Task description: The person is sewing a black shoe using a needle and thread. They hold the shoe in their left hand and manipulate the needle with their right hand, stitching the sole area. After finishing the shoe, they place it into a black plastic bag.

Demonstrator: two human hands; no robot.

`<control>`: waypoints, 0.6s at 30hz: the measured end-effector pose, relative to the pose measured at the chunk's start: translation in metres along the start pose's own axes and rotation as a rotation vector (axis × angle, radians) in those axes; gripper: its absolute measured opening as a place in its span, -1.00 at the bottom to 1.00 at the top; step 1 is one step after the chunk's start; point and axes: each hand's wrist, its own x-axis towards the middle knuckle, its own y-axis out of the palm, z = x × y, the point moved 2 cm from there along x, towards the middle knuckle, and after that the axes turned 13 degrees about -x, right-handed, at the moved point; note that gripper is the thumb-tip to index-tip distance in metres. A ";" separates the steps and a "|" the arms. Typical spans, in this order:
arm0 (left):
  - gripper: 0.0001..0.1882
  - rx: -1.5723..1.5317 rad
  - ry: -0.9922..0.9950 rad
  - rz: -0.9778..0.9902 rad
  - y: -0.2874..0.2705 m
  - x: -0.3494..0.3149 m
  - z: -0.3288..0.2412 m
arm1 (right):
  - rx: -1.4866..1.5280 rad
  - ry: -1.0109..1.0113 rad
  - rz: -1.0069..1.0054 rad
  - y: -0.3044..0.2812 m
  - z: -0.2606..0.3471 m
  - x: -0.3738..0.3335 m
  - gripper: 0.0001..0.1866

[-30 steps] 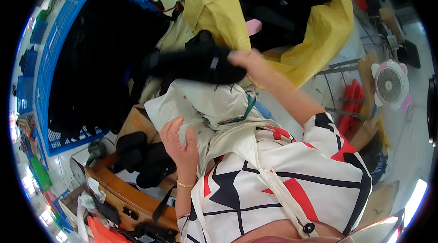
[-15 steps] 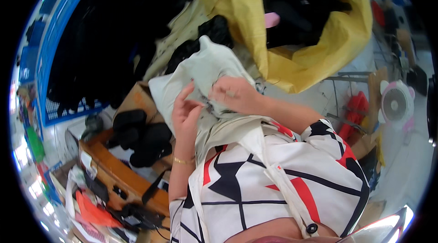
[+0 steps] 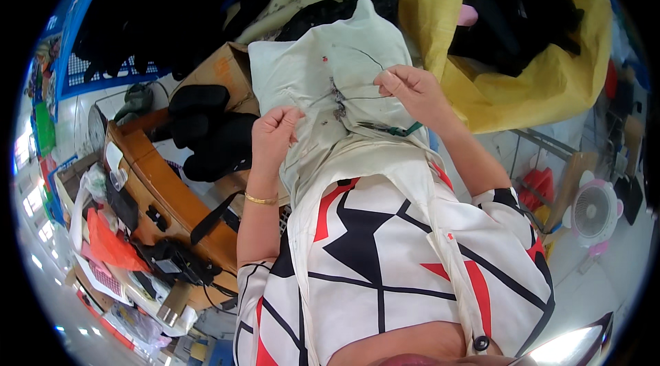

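A pale apron (image 3: 375, 29) spreads over my lap with small dark lint clumps (image 3: 339, 106) at its middle. My right hand (image 3: 414, 94) pinches a thin dark thread (image 3: 364, 98) above the cloth. Across from it, my left hand (image 3: 275, 134) is closed with fingertips together, and a blurred stretch of thread reaches toward them. Green-handled pliers or snips (image 3: 393, 129) lie on the apron below my right hand; their exact kind is unclear. Another dark strand curves over the cloth near my right fingertips.
Ahead right stands a yellow sack (image 3: 509, 108) of black items; ahead left, a blue crate (image 3: 69, 57) holds a black pile. Black padded pieces (image 3: 220, 142) lie beside a cardboard box (image 3: 223, 74) and wooden table (image 3: 172, 180) at left. A small fan (image 3: 595, 208) stands right.
My hands have moved apart, the right one outward and the left fingers curling closed. The lint clumps, thread and green-handled tool now show between them. The view has shifted.
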 end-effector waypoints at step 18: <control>-0.86 -0.234 -0.368 0.647 0.071 0.012 0.008 | -0.326 -0.422 -0.104 0.003 0.023 -0.011 -0.80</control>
